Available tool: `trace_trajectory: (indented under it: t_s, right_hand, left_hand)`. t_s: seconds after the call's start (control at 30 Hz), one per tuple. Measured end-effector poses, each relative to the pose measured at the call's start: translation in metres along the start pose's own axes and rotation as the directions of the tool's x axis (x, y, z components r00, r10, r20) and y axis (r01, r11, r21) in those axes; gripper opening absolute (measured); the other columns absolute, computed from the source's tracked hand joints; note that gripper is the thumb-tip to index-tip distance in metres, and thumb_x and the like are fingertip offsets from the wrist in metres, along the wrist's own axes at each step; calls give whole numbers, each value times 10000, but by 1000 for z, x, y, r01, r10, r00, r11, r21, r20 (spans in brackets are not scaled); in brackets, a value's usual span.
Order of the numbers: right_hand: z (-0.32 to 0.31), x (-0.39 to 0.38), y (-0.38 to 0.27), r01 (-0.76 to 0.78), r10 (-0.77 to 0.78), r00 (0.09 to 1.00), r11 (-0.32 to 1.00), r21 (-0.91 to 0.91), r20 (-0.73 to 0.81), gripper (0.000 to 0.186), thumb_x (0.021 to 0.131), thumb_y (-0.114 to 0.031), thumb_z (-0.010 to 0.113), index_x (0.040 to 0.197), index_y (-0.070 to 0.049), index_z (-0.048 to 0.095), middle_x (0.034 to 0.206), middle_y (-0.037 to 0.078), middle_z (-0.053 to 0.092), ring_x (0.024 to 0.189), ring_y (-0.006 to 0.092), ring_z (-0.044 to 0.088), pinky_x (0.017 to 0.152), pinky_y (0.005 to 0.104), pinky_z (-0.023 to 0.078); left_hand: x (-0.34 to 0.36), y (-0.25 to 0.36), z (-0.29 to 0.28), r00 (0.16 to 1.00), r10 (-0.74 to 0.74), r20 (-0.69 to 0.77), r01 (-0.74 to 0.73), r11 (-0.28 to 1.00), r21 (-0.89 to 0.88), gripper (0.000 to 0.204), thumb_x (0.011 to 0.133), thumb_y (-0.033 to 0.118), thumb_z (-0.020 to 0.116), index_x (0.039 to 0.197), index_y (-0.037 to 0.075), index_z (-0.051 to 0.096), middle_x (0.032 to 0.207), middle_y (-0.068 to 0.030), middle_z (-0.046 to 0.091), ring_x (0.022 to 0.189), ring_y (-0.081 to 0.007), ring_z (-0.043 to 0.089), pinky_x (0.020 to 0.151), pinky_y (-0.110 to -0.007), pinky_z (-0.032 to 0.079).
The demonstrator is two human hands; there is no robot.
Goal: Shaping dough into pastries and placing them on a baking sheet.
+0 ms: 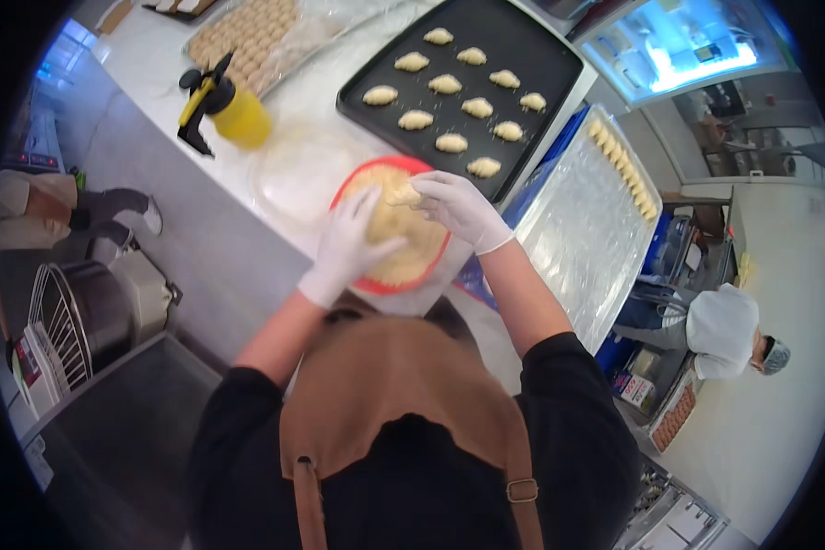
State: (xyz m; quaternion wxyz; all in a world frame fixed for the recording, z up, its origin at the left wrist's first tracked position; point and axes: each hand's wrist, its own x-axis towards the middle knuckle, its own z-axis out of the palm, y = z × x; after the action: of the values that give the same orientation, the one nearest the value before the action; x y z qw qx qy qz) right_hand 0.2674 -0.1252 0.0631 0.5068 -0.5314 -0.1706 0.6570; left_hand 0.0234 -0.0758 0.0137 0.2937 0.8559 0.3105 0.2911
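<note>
A red-rimmed round bowl (346, 188) of pale, crumbly coating (403, 247) stands at the table edge before me. My right hand (458, 209), white-gloved, pinches a small dough piece (401, 192) with pale bits on it above the bowl. My left hand (350, 240), also gloved, is over the bowl's left side with its fingers spread. Whether its fingertips touch the coating, I cannot tell. Just beyond the bowl lies a black baking tray (495, 27) with several small coated dough pieces (451, 143) in staggered rows.
A yellow spray bottle (240, 117) stands left on the table, near a plastic-covered tray of dough balls (257, 37). At right, a plastic-lined tray (568, 234) holds a row of dough pieces (625, 167). A mixer (96, 302) stands left; another person (724, 325) is at right.
</note>
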Motion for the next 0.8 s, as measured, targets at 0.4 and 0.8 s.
trace_trajectory:
  t_s: [0.4,0.8]
  right_hand:
    - [-174,231,-199,299,-317,913,948,-109,-257,251,981,-202,758,1123,4,740,1054,129,721,970,218,718,752,261,513]
    - [-194,398,-233,183,-346,839,907,-380,-421,276,981,-213,742,1121,23,769,1030,146,772,894,211,733,761,290,557]
  left_hand:
    - [-6,8,7,989,28,145,-61,972,228,679,811,404,864,1380,84,675,1553,-173,565,1457,-419,508,1260,-549,347]
    - [6,15,-1,970,-96,224,45,973,225,572,834,409,852,1287,90,710,1509,-153,611,1414,-395,559,1247,-553,362]
